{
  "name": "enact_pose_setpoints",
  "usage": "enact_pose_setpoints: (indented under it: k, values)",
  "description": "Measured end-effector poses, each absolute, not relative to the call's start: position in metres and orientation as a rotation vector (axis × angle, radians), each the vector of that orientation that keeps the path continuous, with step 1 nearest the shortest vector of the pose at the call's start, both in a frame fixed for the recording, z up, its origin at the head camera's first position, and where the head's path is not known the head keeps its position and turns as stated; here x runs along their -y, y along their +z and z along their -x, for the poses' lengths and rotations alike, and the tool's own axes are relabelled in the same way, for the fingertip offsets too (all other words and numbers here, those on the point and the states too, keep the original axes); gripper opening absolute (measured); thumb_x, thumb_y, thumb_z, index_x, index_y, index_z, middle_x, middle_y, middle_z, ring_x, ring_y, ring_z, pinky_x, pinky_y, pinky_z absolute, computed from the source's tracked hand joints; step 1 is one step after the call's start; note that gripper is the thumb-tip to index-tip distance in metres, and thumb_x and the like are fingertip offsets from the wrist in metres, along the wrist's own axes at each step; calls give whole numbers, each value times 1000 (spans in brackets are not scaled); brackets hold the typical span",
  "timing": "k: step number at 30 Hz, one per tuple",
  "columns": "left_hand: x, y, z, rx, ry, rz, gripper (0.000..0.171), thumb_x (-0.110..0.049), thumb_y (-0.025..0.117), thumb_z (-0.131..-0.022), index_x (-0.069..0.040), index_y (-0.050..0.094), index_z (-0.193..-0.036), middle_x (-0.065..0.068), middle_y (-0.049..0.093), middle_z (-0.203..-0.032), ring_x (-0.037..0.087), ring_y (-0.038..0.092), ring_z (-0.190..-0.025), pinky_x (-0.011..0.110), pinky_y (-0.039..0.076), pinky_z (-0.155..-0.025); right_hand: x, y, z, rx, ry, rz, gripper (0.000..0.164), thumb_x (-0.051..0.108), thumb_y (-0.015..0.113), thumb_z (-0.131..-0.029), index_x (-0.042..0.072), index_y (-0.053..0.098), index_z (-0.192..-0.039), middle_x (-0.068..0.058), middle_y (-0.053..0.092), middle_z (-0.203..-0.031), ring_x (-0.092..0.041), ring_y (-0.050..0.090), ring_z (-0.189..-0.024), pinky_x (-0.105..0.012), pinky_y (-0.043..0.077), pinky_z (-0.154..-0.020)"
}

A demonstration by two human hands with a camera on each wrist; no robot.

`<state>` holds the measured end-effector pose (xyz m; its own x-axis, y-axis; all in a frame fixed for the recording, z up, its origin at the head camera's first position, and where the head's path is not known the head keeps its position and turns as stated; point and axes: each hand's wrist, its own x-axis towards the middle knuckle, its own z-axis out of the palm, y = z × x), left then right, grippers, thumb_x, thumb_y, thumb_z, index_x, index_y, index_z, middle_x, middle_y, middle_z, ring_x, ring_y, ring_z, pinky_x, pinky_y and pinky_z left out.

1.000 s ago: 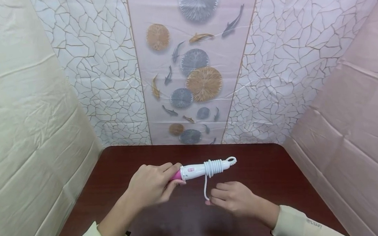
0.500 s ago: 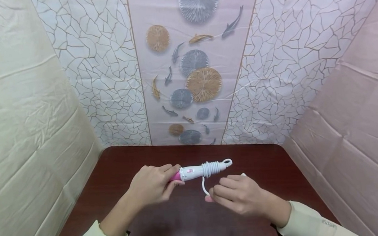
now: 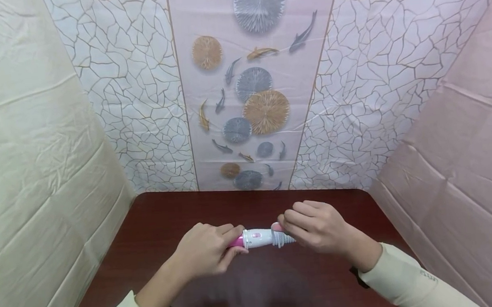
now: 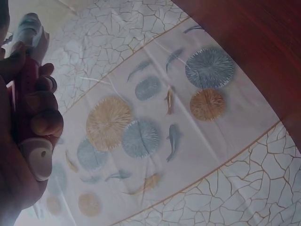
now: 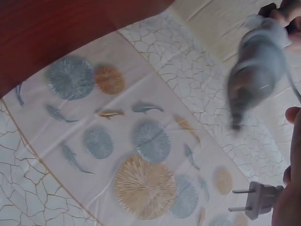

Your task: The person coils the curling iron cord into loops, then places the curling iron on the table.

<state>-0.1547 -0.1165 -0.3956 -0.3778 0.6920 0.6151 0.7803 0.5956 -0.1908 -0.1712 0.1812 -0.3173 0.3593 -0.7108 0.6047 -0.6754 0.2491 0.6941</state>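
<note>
My left hand (image 3: 203, 250) grips the pink barrel of a hair iron, its white handle (image 3: 257, 238) pointing right. A small pink switch is on that handle. White cord (image 3: 279, 239) is wound in several turns around the handle's far part. My right hand (image 3: 316, 226), fingers curled, holds the cord's free length just above these turns and hides the handle's end. In the right wrist view a two-pin plug (image 5: 257, 200) sticks out beside the right hand, and the wound handle (image 5: 258, 61) is blurred. The left wrist view shows the fingers around the pink barrel (image 4: 27, 84).
Below the hands is a dark red-brown table (image 3: 177, 209). A patterned cloth (image 3: 245, 144) with fish and round motifs hangs behind its back edge. Pale cloth walls (image 3: 45, 184) stand along both sides.
My right hand has risen from below the handle to above it, carrying the cord's free length up over the turns. The hair iron has shifted slightly down and right in my left hand.
</note>
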Motion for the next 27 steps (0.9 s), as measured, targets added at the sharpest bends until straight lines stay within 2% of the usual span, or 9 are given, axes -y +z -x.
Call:
enact_pose_setpoints:
  k: [3, 8, 11, 18, 25, 27]
  values:
    - [115, -396, 150, 2131, -150, 1213, 38, -47, 84, -96, -18, 77, -119, -12, 62, -76, 2, 36, -51, 18, 31, -46, -185, -323, 177, 1392, -54, -1442, 27, 14, 66, -111, 3, 77, -89, -2, 67, -79, -14, 51, -65, -21, 43, -54]
    - [112, -395, 145, 2088, -132, 1260, 38, -46, 82, -97, -17, 77, -121, -13, 62, -76, 1, 39, -52, 18, 33, -47, -193, -333, 186, 1495, -41, -1463, 26, 8, 59, -110, 3, 79, -94, -3, 70, -84, -18, 54, -70, -24, 48, -58]
    - [111, -395, 143, 2065, -127, 1276, 39, -47, 81, -97, -16, 76, -121, -13, 61, -76, 1, 41, -52, 19, 35, -46, -195, -336, 192, 1522, -42, -1460, 25, 8, 59, -109, 4, 78, -93, -3, 68, -84, -19, 53, -70, -26, 48, -59]
    - [111, -395, 140, 2070, -157, 1266, 38, -47, 81, -98, -17, 74, -120, -13, 57, -73, 0, 32, -54, 16, 28, -47, -203, -334, 200, 1581, 15, -1410, 21, 4, 57, -108, 1, 72, -92, -6, 65, -86, -22, 52, -71, -30, 47, -56]
    - [111, -393, 139, 2042, -183, 1270, 37, -47, 80, -99, -17, 74, -119, -14, 56, -73, -1, 32, -54, 16, 29, -47, -207, -327, 207, 1615, 35, -1363, 33, 19, 57, -116, 1, 73, -92, -6, 63, -85, -21, 49, -69, -29, 45, -57]
    - [112, -392, 138, 2035, -186, 1268, 36, -47, 80, -99, -18, 74, -120, -14, 57, -74, -1, 33, -54, 16, 30, -47, -208, -325, 209, 1633, 51, -1355, 34, 18, 55, -116, 2, 74, -93, -6, 64, -85, -21, 49, -70, -30, 46, -59]
